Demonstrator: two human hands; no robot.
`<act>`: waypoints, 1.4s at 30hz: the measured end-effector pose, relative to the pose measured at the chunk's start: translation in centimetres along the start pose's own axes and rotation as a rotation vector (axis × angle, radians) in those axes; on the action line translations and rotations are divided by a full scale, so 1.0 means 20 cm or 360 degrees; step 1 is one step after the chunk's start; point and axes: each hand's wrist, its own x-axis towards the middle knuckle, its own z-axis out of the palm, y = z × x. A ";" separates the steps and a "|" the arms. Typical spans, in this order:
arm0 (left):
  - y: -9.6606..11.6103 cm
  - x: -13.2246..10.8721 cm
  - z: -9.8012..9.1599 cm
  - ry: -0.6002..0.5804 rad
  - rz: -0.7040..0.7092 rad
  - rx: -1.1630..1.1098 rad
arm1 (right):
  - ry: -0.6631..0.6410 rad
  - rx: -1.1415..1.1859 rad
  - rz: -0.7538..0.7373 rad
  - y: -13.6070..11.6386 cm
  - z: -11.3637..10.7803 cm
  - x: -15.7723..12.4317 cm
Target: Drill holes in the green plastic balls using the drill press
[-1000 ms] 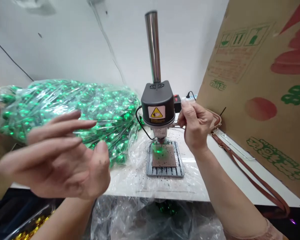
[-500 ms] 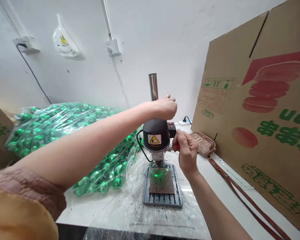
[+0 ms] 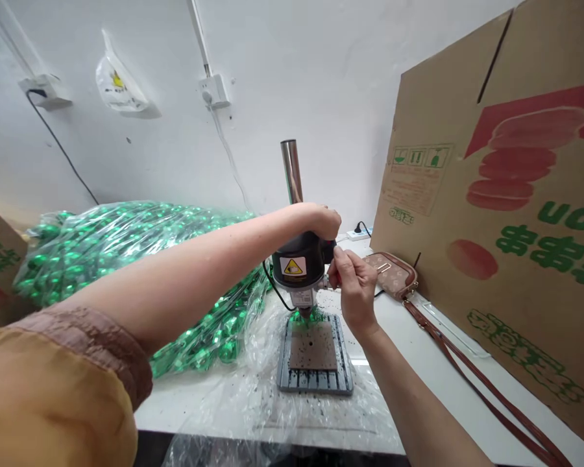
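Observation:
A small black-topped bench drill press [image 3: 294,269] stands in front of me, with a yellow warning label on its head. My left hand [image 3: 327,222] reaches over the top to the switch box side; its fingertips are mostly hidden. Closed around the feed lever at the drill press's right side is my right hand [image 3: 356,285]; the lever is largely covered by the fingers. Some shiny green [image 3: 304,316] shows around the chuck, its shape unclear. Below lies a brown board [image 3: 313,355] with a dark hole, on the slotted grey base [image 3: 316,386], scattered with dark bits.
Clear plastic bags of shiny green balls [image 3: 228,324] fill the left. A tall cardboard box [image 3: 433,227] stands at right, beside a brown purse [image 3: 394,275] with a long strap. Crumpled clear plastic film [image 3: 243,408] lies around the base. A power strip [image 3: 357,233] sits behind.
My left hand has dropped toward the switch box, fingers bending down. The blurred green piece over the board is gone from there; green now shows up around the chuck. The view has shifted slightly.

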 end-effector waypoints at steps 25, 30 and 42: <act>0.09 -0.82 -0.53 0.0894 0.0172 -0.0513 | -0.0001 0.0067 -0.0031 0.01 -0.01 0.01; 0.08 -1.07 -0.38 0.1138 0.0011 -0.0713 | 0.0013 0.0055 -0.0048 0.00 -0.01 0.01; 0.02 -1.48 0.43 0.0780 -0.0683 -0.1049 | 0.0038 0.0085 -0.0103 0.00 -0.01 0.01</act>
